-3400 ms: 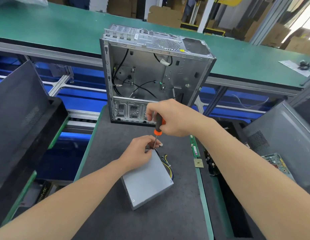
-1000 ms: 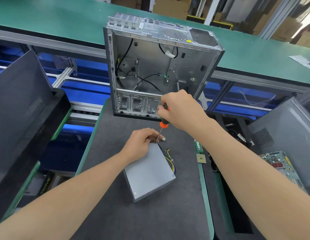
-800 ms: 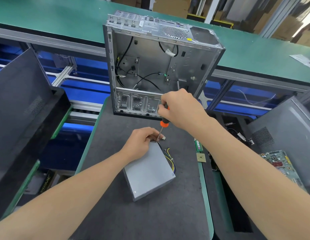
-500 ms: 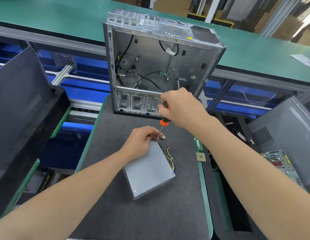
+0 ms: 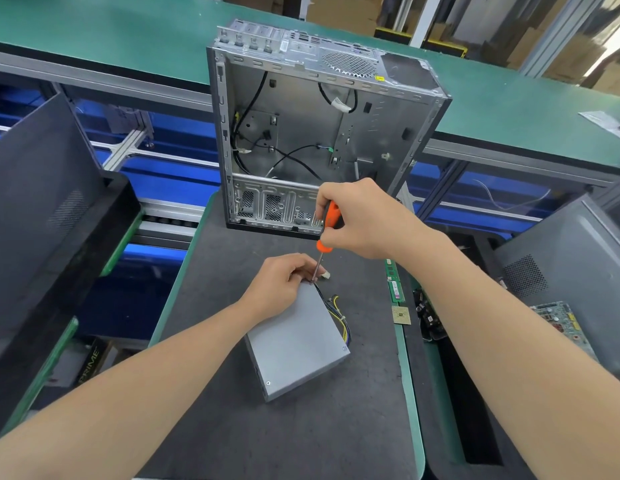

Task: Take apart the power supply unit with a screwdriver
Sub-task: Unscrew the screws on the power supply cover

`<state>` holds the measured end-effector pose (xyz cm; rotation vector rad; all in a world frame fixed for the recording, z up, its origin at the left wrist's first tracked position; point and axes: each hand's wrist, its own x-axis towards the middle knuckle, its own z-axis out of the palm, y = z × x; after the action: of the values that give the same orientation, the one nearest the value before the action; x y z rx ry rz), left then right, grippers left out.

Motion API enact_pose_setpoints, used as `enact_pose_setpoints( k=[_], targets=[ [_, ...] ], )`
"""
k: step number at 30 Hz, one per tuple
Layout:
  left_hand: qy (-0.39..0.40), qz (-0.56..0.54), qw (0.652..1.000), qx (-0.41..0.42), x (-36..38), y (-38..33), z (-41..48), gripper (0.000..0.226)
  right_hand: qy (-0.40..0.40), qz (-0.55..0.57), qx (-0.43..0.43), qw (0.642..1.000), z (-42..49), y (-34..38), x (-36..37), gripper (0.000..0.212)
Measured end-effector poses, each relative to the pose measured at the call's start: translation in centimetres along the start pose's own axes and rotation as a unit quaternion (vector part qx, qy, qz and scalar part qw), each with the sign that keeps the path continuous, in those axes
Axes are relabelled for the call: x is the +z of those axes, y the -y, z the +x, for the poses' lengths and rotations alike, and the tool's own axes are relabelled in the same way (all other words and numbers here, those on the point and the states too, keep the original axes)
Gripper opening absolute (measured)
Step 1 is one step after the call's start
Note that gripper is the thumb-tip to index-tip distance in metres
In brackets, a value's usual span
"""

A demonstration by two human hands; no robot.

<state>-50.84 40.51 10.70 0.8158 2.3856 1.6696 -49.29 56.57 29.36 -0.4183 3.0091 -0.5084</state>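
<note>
A grey power supply unit [image 5: 296,344] lies flat on the dark work mat [image 5: 301,434], with yellow and black cables [image 5: 338,313] coming out of its far right side. My left hand [image 5: 284,284] grips the unit's far corner, fingers curled over the edge. My right hand [image 5: 365,220] holds an orange-handled screwdriver [image 5: 327,225] almost upright. Its thin shaft comes down to the far corner of the unit, right beside my left fingers. The screw under the tip is hidden.
An open, stripped computer case [image 5: 315,133] stands at the far end of the mat. RAM sticks [image 5: 395,285] and a CPU chip [image 5: 401,315] lie on the right edge. Dark side panels [image 5: 42,209] lean at left; another case [image 5: 571,268] and a circuit board [image 5: 561,322] sit at right.
Both hands stay at the unit's far corner. The right hand has shifted slightly on the screwdriver handle; the unit has not moved.
</note>
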Motion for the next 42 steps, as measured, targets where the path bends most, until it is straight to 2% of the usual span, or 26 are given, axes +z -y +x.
enact_pose_setpoints(
  k=[7, 10, 13, 14, 16, 17, 20, 22, 24, 26, 28, 30, 32, 35, 37, 40, 42],
  targets=[
    [-0.002, 0.003, 1.000, -0.001, 0.0, -0.2, -0.1, 0.070, -0.001, -0.016, 0.002, 1.000, 0.0, 0.0, 0.2, 0.020],
    [0.000, 0.009, 1.000, -0.001, 0.0, -0.2, -0.1, 0.068, 0.003, -0.065, -0.009, 0.998, 0.1, 0.2, 0.4, 0.018],
    [0.000, 0.008, 1.000, -0.006, 0.0, -0.2, -0.1, 0.067, -0.028, -0.133, 0.025, 0.990, 0.5, 0.3, 0.7, 0.033],
    [-0.002, 0.006, 1.000, -0.007, 0.0, -0.2, 0.0, 0.069, -0.027, -0.118, 0.013, 0.993, 0.6, 0.4, 0.9, 0.030],
    [-0.005, 0.005, 1.000, -0.005, 0.0, -0.2, 0.0, 0.073, 0.002, -0.070, -0.043, 0.997, 0.7, 0.6, 0.7, 0.008],
    [-0.007, 0.005, 1.000, -0.003, 0.0, -0.3, 0.0, 0.074, 0.025, -0.061, -0.061, 0.996, 0.7, 0.6, 0.3, 0.006],
    [-0.011, 0.009, 1.000, 0.000, 0.0, -0.3, -0.2, 0.069, 0.089, -0.035, -0.056, 0.994, 0.8, 0.5, -1.2, 0.031],
    [-0.012, 0.023, 1.000, 0.007, 0.1, -0.5, -0.3, 0.061, 0.107, -0.034, -0.049, 0.992, 0.9, 0.6, -1.3, 0.035],
    [-0.013, 0.033, 0.999, 0.015, 0.2, -0.5, -0.3, 0.056, 0.086, -0.037, -0.046, 0.995, 0.8, 0.8, -0.6, 0.027],
    [-0.018, 0.032, 0.999, 0.020, 0.3, -0.5, -0.4, 0.048, 0.023, -0.102, -0.040, 0.994, 0.6, 1.2, 0.2, 0.022],
    [-0.020, 0.025, 0.999, 0.020, 0.3, -0.6, -0.4, 0.038, -0.026, -0.216, 0.002, 0.976, 0.5, 1.8, 1.1, 0.039],
    [-0.020, 0.024, 0.999, 0.014, 0.4, -0.7, -0.4, 0.035, -0.046, -0.256, 0.044, 0.964, 0.7, 2.4, 1.5, 0.051],
    [-0.022, 0.026, 0.999, 0.012, 0.5, -0.6, -0.4, 0.041, -0.042, -0.229, 0.053, 0.971, 1.0, 2.3, 1.6, 0.046],
    [-0.026, 0.031, 0.999, 0.012, 0.4, -0.7, -0.3, 0.049, 0.014, -0.122, 0.013, 0.992, 1.0, 1.9, 1.0, 0.020],
    [-0.029, 0.033, 0.999, 0.011, 0.4, -0.6, -0.3, 0.045, 0.054, -0.092, -0.018, 0.994, 1.1, 1.6, 0.2, 0.011],
    [-0.032, 0.038, 0.999, 0.013, 0.4, -0.2, -0.2, 0.023, 0.090, -0.082, -0.048, 0.991, 1.2, 1.5, -0.7, 0.031],
    [-0.031, 0.039, 0.999, 0.009, 0.5, -0.2, -0.2, 0.019, 0.100, -0.062, -0.057, 0.991, 1.1, 1.5, -0.8, 0.037]
  ],
)
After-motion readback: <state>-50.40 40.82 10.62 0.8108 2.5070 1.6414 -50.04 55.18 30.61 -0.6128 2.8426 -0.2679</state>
